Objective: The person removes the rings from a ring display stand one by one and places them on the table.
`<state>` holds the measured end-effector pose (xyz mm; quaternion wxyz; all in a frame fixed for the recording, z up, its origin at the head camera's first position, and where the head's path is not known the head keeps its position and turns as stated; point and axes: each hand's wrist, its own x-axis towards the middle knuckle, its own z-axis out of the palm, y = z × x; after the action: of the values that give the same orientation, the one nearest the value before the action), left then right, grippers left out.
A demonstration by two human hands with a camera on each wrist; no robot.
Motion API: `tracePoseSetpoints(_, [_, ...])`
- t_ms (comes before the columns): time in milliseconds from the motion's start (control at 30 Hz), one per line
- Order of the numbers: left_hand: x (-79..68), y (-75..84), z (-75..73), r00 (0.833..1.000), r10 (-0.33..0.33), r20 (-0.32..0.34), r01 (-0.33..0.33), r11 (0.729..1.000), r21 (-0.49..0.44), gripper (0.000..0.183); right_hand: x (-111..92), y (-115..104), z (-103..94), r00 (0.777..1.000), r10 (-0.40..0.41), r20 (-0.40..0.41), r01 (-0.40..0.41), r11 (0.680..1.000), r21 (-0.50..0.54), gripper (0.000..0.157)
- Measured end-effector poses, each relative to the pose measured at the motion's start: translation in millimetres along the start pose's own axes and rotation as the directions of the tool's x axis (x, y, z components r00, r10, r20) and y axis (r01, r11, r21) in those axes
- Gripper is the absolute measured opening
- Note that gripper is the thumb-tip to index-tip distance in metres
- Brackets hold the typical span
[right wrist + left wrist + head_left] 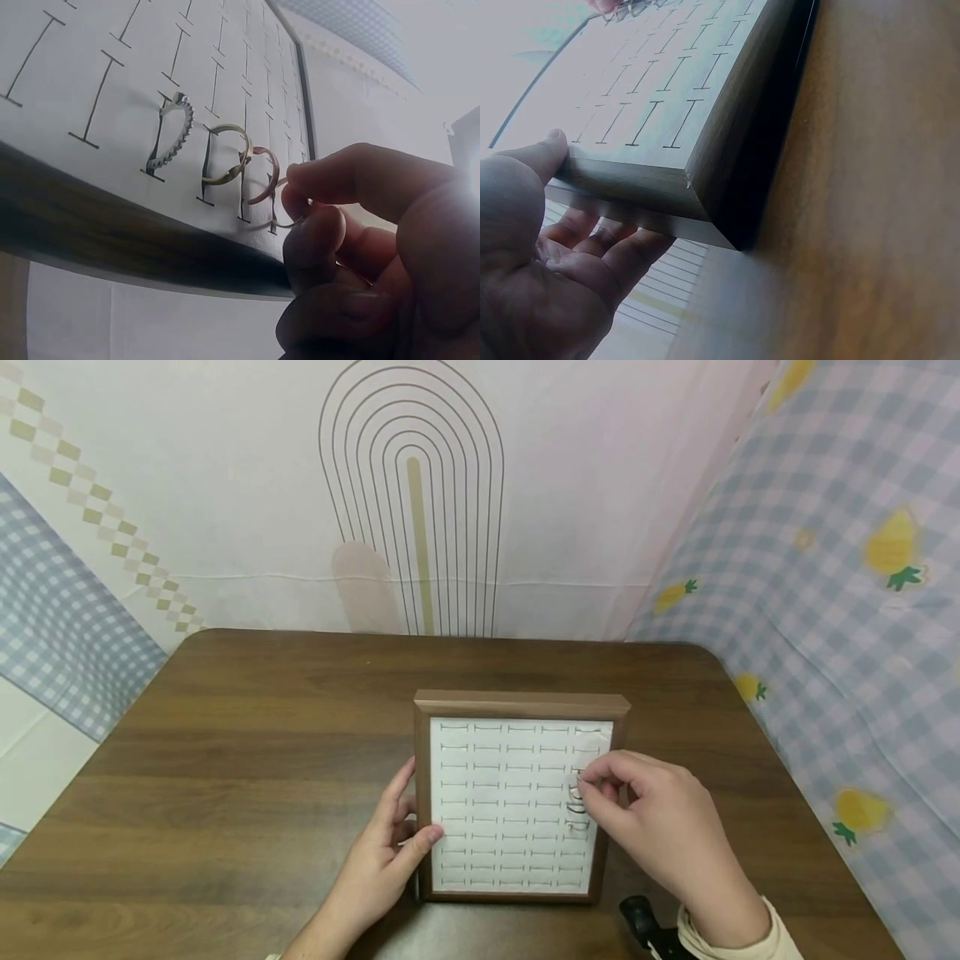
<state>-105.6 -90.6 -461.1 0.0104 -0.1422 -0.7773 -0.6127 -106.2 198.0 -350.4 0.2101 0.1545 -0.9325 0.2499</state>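
Note:
A ring display frame point(522, 703) with a wooden border stands tilted on the table, its white panel point(480, 852) cut with rows of short slits. My left hand point(371, 860) grips its left border, thumb on the front and fingers behind. At the panel's right side, my right hand point(663, 818) pinches a thin ring point(283, 223) between thumb and forefinger, at a slit. Beside it in the right wrist view, a beaded silver ring point(182, 135), a gold-toned ring point(244, 150) and a rose-toned ring point(273, 176) sit upright in neighbouring slits.
The brown wooden table point(225, 777) spreads around the frame. A black object point(639, 917) lies by my right wrist, partly hidden. Behind the table hangs a pale cloth point(562, 527) with arch lines, and a checked cloth point(825, 635) hangs along the right.

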Motion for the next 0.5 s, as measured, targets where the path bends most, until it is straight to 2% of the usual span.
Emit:
tracePoseSetpoints(100, [0.0,-0.3,0.2,1.0,-0.013,-0.001,0.013,1.0,-0.001,0.085,-0.3,0.6,-0.8,1.0,-0.003,0.003,0.003,1.0,0.019,0.03])
tracePoseSetpoints(333, [0.2,-0.5,0.3,1.0,-0.02,-0.007,0.02,1.0,0.006,0.084,-1.4,0.7,-3.6,0.998,-0.031,0.058,0.021,0.986,0.167,0.03])
tracePoseSetpoints(500, [-0.1,-0.5,0.2,1.0,-0.02,-0.012,0.02,1.0,0.014,0.085,-1.6,1.7,-11.9,0.998,-0.057,0.04,0.049,0.983,0.176,0.031])
